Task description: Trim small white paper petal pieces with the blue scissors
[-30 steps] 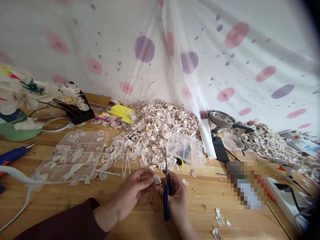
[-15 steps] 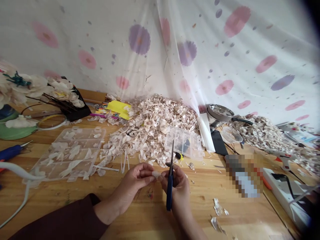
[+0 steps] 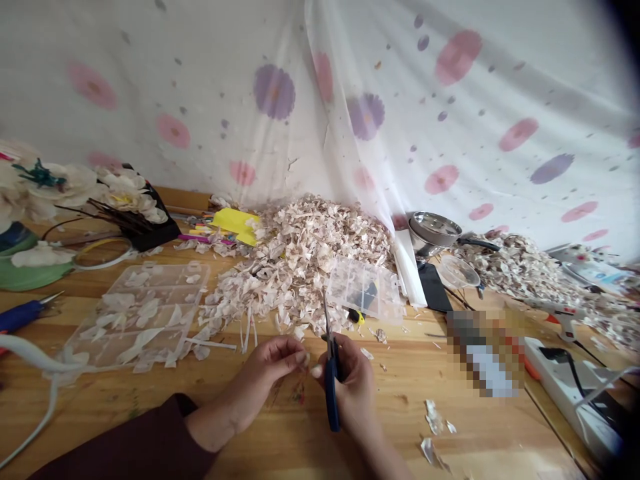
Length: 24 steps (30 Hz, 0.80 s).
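Dark blue scissors (image 3: 331, 387) are held in my right hand (image 3: 354, 380), their blades pointing up and away over the table. My left hand (image 3: 273, 367) is just to the left, its thumb and fingertips pinched together; what they hold, if anything, is too small to make out. A narrow gap lies between the fingertips of both hands. Beyond them rises a large heap of pale petal scraps (image 3: 305, 260). A clear compartment box (image 3: 367, 287) rests against the heap's right side.
An open clear tray (image 3: 145, 313) with pale petals is at the left. White flowers (image 3: 125, 193) stand behind it, and a blue-handled tool (image 3: 23, 315) is at the left edge. A steel pan (image 3: 434, 230), a glue gun (image 3: 563, 317) and a power strip (image 3: 570, 383) are on the right.
The pale piece between my fingertips no longer shows. My fingertips have moved slightly apart, and the scissors have shifted left in the picture and tilted.
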### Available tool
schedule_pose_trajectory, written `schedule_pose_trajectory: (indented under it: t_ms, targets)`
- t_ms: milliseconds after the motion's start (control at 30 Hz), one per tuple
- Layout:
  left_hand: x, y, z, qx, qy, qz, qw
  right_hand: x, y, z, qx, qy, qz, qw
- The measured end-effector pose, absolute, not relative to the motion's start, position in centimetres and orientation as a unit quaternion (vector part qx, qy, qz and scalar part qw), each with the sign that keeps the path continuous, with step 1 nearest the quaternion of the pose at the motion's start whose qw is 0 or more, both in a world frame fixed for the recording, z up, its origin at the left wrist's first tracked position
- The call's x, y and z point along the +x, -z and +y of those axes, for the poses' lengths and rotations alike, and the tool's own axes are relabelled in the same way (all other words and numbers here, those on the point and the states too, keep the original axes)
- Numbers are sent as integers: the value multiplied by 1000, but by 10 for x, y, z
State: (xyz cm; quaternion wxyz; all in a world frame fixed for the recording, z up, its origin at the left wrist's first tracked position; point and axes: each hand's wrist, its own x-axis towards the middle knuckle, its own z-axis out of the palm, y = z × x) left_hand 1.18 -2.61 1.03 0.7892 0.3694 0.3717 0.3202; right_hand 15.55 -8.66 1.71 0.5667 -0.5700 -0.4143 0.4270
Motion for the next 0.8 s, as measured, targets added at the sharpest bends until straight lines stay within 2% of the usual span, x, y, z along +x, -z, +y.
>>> schedule_pose_trajectory:
  t_ms: [100, 267, 533, 800]
  targets:
    - [10, -11, -22, 317, -352, 368, 800, 158, -16, -90, -602, -374, -471, 526]
    - [8, -16, -17, 288, -405, 388, 776, 156, -13, -95, -617, -394, -513, 448]
    - [3, -18, -9, 337, -505, 416, 677, 152, -16, -94, -639, -345, -567, 389]
    - [0, -14, -7, 344, -516, 410, 669, 152, -23, -92, -677, -295, -597, 314]
